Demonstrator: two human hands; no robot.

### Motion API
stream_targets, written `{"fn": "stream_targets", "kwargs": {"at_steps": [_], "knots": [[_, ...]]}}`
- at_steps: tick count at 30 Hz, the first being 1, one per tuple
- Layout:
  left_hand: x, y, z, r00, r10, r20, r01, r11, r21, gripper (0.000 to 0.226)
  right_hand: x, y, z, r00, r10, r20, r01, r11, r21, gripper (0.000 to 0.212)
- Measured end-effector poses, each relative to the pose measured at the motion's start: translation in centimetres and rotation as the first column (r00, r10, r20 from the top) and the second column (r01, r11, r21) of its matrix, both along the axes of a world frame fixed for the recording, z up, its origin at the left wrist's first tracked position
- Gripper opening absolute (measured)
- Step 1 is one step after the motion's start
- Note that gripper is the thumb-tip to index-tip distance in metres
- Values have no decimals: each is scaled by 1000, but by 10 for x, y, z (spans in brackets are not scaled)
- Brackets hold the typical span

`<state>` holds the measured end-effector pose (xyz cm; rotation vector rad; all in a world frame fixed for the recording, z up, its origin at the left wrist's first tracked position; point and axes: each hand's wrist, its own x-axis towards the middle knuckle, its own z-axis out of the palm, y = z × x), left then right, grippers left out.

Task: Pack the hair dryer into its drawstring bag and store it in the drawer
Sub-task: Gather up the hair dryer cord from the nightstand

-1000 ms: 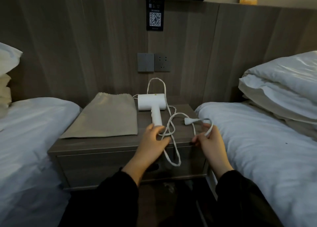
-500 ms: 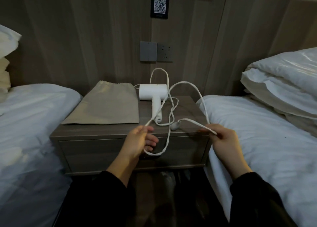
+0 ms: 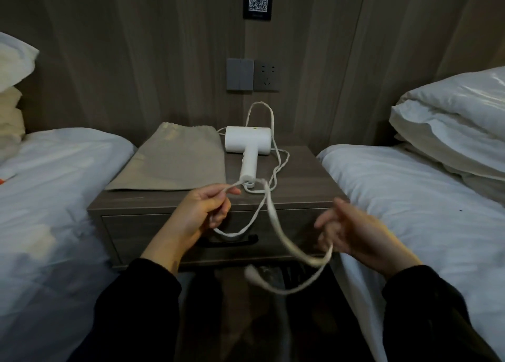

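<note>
Nearest on my feed, the plug (image 3: 250,273) dangles below the right hand (image 3: 363,233), whose blurred fingers (image 3: 326,222) carry a loop of cord (image 3: 276,225) (gripped or merely hooked, I cannot tell). The left hand (image 3: 199,214) pinches the cord between thumb and forefinger. Beyond those fingers the hair dryer (image 3: 248,143) lies on the tabletop (image 3: 300,192), with the bag (image 3: 177,159) flat just left of it and the drawer (image 3: 164,238) closed beneath.

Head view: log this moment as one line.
left hand pinches cord | right hand blurred, cord draped on it, grip unclear | hair dryer on nightstand | drawstring bag flat beside it | drawer closed
</note>
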<state>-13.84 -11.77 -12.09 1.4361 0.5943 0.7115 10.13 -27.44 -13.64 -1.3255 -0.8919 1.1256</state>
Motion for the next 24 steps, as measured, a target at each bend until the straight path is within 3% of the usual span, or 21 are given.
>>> {"fn": "stream_targets", "kwargs": {"at_steps": [2,5,10,12,16,20,24], "knots": [[-3,-1,3,998,22,-51,-21,999,35,33,-5,-5,-2,978,148,145,-127,981,-147,55],[4,-8,2,999,9,-41,-7,999,54,27,-21,0,-5,964,183,191,-135,961,-243,57],[20,-19,1,987,130,-89,-109,970,217,20,-40,11,8,979,199,-40,-203,967,-156,69],[26,-23,3,986,151,-71,-131,965,228,17,-49,13,12,975,223,-16,-222,962,-160,53],[32,-24,4,991,117,-59,-102,972,213,12,-56,22,16,983,51,174,-39,997,-70,21],[37,-19,4,990,128,-56,-111,964,242,23,-50,34,24,968,-213,129,207,976,65,24],[44,-12,18,991,125,-41,-105,941,321,20,-36,40,30,948,-308,80,302,950,77,39]]}}
